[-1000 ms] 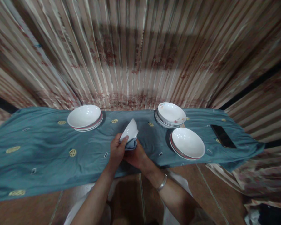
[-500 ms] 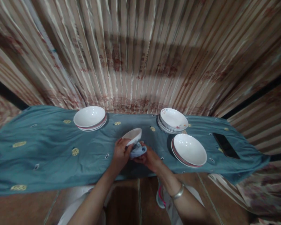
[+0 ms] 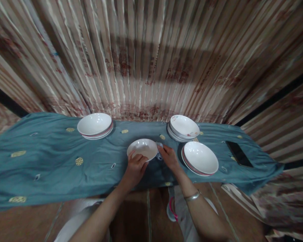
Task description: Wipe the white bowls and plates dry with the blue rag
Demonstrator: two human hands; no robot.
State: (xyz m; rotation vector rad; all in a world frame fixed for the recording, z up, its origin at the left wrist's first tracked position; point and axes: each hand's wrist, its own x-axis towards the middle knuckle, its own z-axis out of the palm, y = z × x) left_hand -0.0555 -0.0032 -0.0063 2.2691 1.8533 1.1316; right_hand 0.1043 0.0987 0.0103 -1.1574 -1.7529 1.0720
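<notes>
A white bowl (image 3: 144,148) is held over the middle of the table, its inside facing up and tipped a little toward me. My left hand (image 3: 135,167) grips its near left rim, with fingers over the edge and onto the inner wall. At the bowl's right rim, my right hand (image 3: 168,156) is closed on a bunched light-blue cloth (image 3: 159,153) and presses it against the outside of the edge. Most of the cloth is hidden behind the fingers and the bowl.
White bowls stand stacked at the left (image 3: 94,124), the back right (image 3: 184,126) and the near right (image 3: 201,157). A black phone (image 3: 239,153) lies farther right on the teal tablecloth (image 3: 53,161). A pleated curtain (image 3: 141,60) hangs right behind the table.
The bowl has turned from a steep tilt to nearly level, its inside now showing. My right hand and the cloth have moved from its underside to its right rim.
</notes>
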